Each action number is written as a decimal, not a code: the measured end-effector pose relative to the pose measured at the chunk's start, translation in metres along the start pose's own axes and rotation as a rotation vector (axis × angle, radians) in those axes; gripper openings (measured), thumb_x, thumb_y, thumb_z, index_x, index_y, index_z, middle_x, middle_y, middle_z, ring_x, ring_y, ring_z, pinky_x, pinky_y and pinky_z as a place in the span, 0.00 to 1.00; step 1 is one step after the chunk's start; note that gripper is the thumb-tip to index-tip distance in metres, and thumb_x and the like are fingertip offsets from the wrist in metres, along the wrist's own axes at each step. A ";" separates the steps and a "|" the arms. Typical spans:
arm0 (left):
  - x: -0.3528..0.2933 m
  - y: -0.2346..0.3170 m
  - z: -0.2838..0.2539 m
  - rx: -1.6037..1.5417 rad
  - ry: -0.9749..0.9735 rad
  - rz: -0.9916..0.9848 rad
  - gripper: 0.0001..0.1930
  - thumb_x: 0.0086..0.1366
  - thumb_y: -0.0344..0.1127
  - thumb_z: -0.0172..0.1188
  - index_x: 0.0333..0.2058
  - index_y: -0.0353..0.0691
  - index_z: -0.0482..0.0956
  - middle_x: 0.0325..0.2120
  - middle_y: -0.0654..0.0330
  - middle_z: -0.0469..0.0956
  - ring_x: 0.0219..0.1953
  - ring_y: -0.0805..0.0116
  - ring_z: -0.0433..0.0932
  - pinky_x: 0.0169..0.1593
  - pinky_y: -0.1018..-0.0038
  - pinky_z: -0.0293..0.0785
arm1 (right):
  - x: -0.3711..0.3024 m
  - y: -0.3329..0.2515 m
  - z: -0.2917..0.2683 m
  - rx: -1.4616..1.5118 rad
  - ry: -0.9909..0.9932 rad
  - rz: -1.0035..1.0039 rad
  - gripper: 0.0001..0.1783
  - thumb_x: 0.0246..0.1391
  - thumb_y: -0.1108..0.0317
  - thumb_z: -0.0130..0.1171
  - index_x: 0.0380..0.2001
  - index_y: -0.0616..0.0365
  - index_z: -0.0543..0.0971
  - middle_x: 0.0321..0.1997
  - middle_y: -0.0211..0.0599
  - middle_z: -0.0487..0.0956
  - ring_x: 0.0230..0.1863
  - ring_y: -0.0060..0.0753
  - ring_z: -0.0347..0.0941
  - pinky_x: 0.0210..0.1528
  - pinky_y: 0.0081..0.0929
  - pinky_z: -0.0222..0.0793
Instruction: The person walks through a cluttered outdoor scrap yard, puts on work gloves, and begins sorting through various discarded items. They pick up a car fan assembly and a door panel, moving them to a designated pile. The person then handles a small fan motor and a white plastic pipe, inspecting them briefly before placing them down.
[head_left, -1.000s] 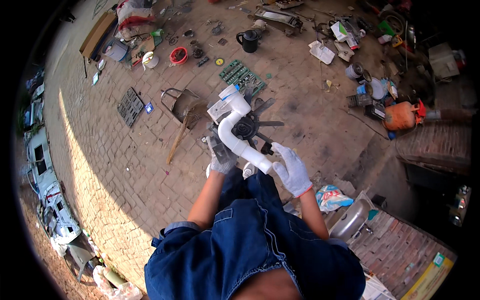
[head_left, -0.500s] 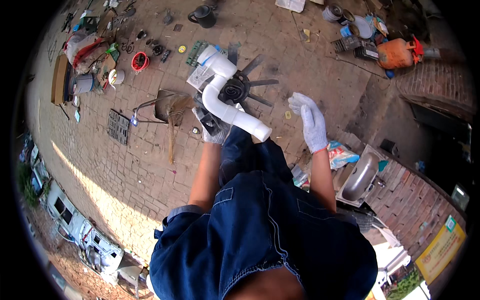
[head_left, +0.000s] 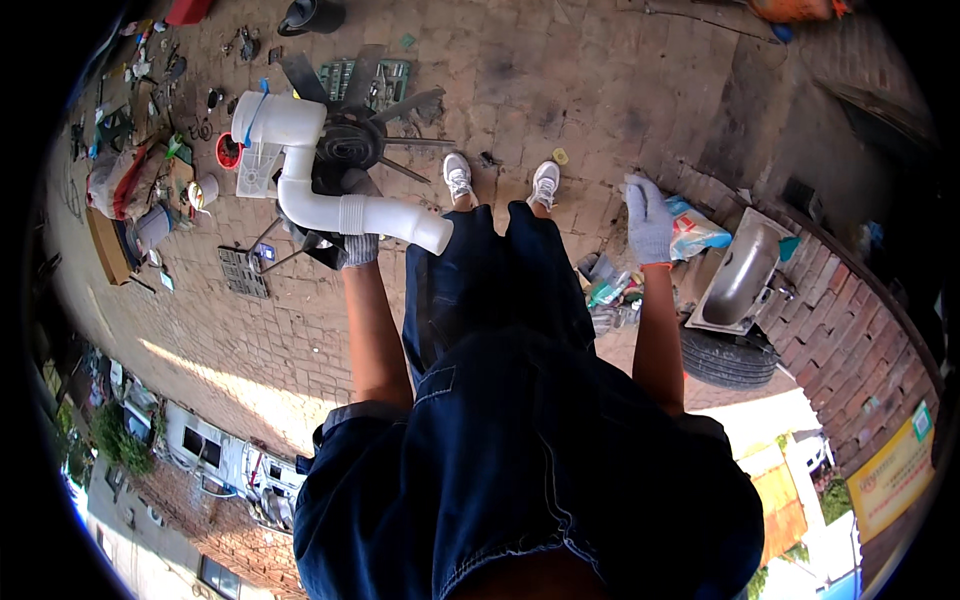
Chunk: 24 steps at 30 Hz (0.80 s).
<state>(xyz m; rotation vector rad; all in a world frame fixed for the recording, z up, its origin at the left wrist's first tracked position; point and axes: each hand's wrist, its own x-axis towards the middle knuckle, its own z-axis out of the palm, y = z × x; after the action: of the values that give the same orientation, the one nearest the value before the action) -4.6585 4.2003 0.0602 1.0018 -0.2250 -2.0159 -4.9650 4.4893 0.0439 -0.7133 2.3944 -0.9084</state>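
My left hand [head_left: 360,251], in a pale knit glove, is closed under a bulky assembly at centre left. On top of it is a curved white plastic pipe [head_left: 318,210], with a wide end circled by a blue band. Beneath the pipe, a black fan [head_left: 350,145] spreads several long blades. A clear plastic piece [head_left: 258,170] shows beside the wide end. The pipe and black parts hide most of my left fingers; how the pieces join I cannot tell. To the right, my gloved right hand [head_left: 648,222] is empty, fingers stretched out, near a blue-and-white bag [head_left: 695,232].
A steel sink [head_left: 738,272] stands at right above a tyre [head_left: 728,358], along a brick wall [head_left: 850,350]. A green tool tray [head_left: 385,84], black tray [head_left: 243,272], red bowl [head_left: 229,151] and dark mug [head_left: 312,16] lie on the paved ground. My shoes [head_left: 545,184] show ahead.
My left hand and the pipe with the fan have moved left. My right hand has shifted slightly right. The view has shifted, and both shoes now show.
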 end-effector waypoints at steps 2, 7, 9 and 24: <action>0.001 -0.026 0.002 -0.048 0.017 -0.019 0.16 0.54 0.36 0.62 0.40 0.39 0.70 0.31 0.61 0.72 0.33 0.68 0.69 0.36 0.73 0.66 | 0.009 0.006 0.006 -0.024 -0.132 -0.012 0.14 0.58 0.59 0.53 0.42 0.56 0.76 0.41 0.43 0.79 0.40 0.45 0.77 0.43 0.33 0.70; -0.017 -0.098 -0.004 -0.178 0.073 -0.088 0.14 0.55 0.36 0.60 0.38 0.40 0.71 0.30 0.62 0.71 0.31 0.70 0.67 0.34 0.74 0.64 | 0.035 0.037 0.003 -0.107 -0.375 -0.009 0.15 0.56 0.58 0.55 0.41 0.56 0.75 0.40 0.45 0.79 0.43 0.45 0.76 0.45 0.35 0.71; -0.026 -0.119 -0.007 -0.221 0.085 -0.122 0.13 0.55 0.36 0.59 0.38 0.40 0.71 0.29 0.62 0.70 0.30 0.71 0.66 0.33 0.75 0.63 | 0.048 0.050 0.003 -0.112 -0.384 -0.019 0.16 0.55 0.57 0.55 0.41 0.57 0.75 0.41 0.44 0.79 0.43 0.45 0.76 0.45 0.35 0.71; -0.045 -0.166 -0.141 -0.581 0.247 -0.122 0.07 0.59 0.36 0.54 0.34 0.42 0.71 0.26 0.65 0.66 0.24 0.76 0.59 0.27 0.79 0.57 | 0.105 0.187 0.238 -0.538 -0.880 0.068 0.19 0.52 0.52 0.50 0.39 0.53 0.78 0.45 0.46 0.78 0.47 0.50 0.74 0.46 0.39 0.70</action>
<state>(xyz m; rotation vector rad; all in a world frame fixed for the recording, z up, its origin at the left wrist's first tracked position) -4.6445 4.3655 -0.0882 0.8824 0.5372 -1.8721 -4.9581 4.4369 -0.2720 -0.9569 1.8063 0.1287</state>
